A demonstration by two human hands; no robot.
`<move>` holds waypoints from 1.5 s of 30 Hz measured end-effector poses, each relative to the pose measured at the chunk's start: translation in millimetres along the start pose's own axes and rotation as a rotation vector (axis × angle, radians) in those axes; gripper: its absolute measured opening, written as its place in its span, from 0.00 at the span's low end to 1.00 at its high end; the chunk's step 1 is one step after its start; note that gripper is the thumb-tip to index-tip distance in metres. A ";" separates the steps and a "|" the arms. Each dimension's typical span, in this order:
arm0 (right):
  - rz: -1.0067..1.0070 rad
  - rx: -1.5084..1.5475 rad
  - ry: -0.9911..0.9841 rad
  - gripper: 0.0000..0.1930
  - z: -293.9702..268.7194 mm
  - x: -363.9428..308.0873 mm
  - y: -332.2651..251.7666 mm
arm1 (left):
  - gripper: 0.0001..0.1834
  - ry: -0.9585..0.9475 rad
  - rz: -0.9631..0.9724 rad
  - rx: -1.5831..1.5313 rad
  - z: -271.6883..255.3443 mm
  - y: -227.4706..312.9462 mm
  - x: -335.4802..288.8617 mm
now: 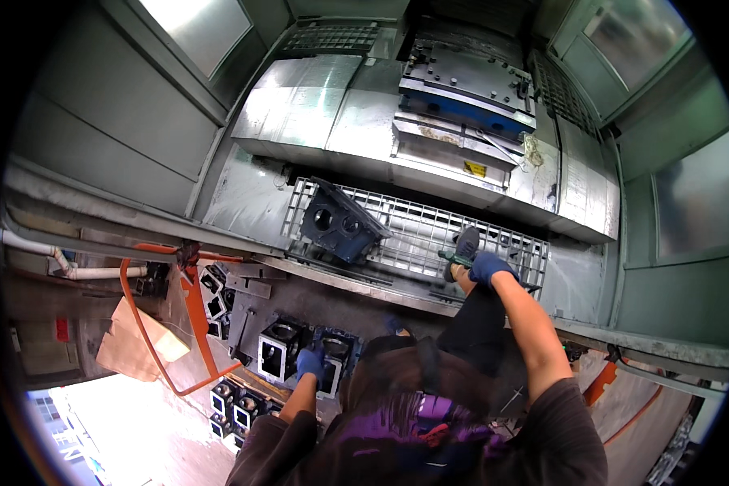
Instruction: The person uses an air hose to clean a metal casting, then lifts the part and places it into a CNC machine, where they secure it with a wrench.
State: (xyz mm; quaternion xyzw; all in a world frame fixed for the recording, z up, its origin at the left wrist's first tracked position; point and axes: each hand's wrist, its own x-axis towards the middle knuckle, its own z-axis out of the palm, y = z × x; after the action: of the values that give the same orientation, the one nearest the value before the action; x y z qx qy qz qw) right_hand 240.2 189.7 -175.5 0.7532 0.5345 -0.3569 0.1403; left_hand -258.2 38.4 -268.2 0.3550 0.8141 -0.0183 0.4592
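My right hand (489, 267), in a dark blue glove, is closed around a green tool (455, 258) with a slim body; its exact kind is too small to tell. The hand is above my shoe (466, 241), which is planted on the metal grating. To its left, a dark, box-shaped metal casting (340, 223) with round bores sits tilted on the same grating. My left hand (309, 364), also gloved in blue, grips the edge of another dark metal casting (332, 353) low on the left; its fingertips are partly hidden.
The grating (417, 217) runs along a machine bed with sloped metal covers (300, 101). Beyond stands a blue fixture block (462, 109) carrying a bolted plate. More castings (239, 409) are at the lower left, near an orange tubular rail (142, 316) and brown cardboard (138, 340).
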 end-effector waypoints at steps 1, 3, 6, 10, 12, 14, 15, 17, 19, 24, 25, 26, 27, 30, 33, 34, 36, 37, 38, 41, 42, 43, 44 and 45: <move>-0.029 -0.029 -0.084 0.20 0.9 3.8 -0.2 | 0.28 0.098 0.074 0.049 4.4 12.8 3.2; -0.067 -0.032 -0.139 0.19 20.1 24.7 17.7 | 0.27 0.187 0.202 0.135 13.6 50.6 12.1; 0.063 0.063 -0.109 0.17 30.2 31.9 26.0 | 0.25 0.161 0.281 0.205 21.9 115.9 31.7; 0.091 0.156 -0.143 0.18 47.7 56.4 50.2 | 0.23 0.290 0.380 0.232 56.7 184.8 89.3; 0.038 0.223 -0.175 0.18 57.7 66.9 61.9 | 0.22 0.302 0.396 0.056 76.5 213.3 125.3; -0.011 0.282 -0.193 0.17 42.9 67.2 53.6 | 0.22 0.333 0.388 -0.165 95.7 236.8 157.7; 0.010 0.318 -0.180 0.17 45.2 70.2 61.8 | 0.22 0.325 0.332 -0.241 110.3 254.7 162.8; 0.054 0.387 -0.147 0.15 53.4 77.6 79.6 | 0.21 0.311 0.220 -0.392 140.9 288.3 174.4; 0.027 0.387 -0.137 0.13 43.5 80.2 71.0 | 0.22 0.385 0.104 -0.527 154.6 281.6 227.6; -0.042 0.362 -0.244 0.14 61.2 97.8 85.6 | 0.22 0.407 -0.172 -0.734 209.0 274.0 304.7; -0.070 0.366 -0.245 0.15 58.6 98.5 82.0 | 0.22 0.412 -0.214 -0.749 214.8 273.9 311.9; -0.025 0.332 -0.273 0.15 58.9 105.9 84.2 | 0.22 0.409 -0.243 -0.761 221.2 277.2 318.8; -0.006 0.325 -0.276 0.15 63.4 112.7 87.9 | 0.22 0.411 -0.270 -0.772 227.0 278.5 324.7; 0.014 0.329 -0.276 0.15 71.4 130.1 92.3 | 0.22 0.435 -0.334 -0.795 239.1 279.3 342.1; 0.008 0.355 -0.279 0.14 77.3 140.9 91.5 | 0.21 0.452 -0.377 -0.806 244.1 277.1 364.5; 0.023 0.342 -0.301 0.14 83.9 149.1 93.1 | 0.21 0.453 -0.393 -0.805 246.7 275.2 371.4; 0.033 0.331 -0.291 0.14 93.1 160.8 93.9 | 0.21 0.433 -0.422 -0.819 251.9 271.7 388.0; 0.024 0.334 -0.266 0.13 97.8 165.5 92.6 | 0.21 0.419 -0.440 -0.821 251.8 267.1 395.7; 0.011 0.336 -0.243 0.13 102.4 171.5 91.6 | 0.21 0.407 -0.458 -0.826 250.3 260.6 405.0; 0.007 0.288 -0.283 0.13 113.6 193.7 85.6 | 0.20 0.374 -0.508 -0.831 233.5 238.2 433.8; -0.046 0.187 -0.295 0.14 122.2 201.8 84.7 | 0.20 0.416 -0.510 -0.833 233.8 233.1 435.1; -0.041 0.198 -0.263 0.14 130.0 210.1 80.6 | 0.19 0.463 -0.511 -0.836 232.7 227.8 435.7; -0.026 0.204 -0.231 0.14 137.3 217.8 79.2 | 0.19 0.498 -0.518 -0.838 237.0 229.4 431.6; 0.006 0.207 -0.199 0.14 142.5 222.6 83.1 | 0.18 0.505 -0.554 -0.794 249.0 244.8 418.3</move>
State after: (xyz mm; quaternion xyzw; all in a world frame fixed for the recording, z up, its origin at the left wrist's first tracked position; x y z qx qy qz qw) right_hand 298.9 229.8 -443.3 0.7262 0.4759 -0.4825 0.1154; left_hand -66.1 367.5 -657.7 -0.0801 0.9064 0.2561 0.3261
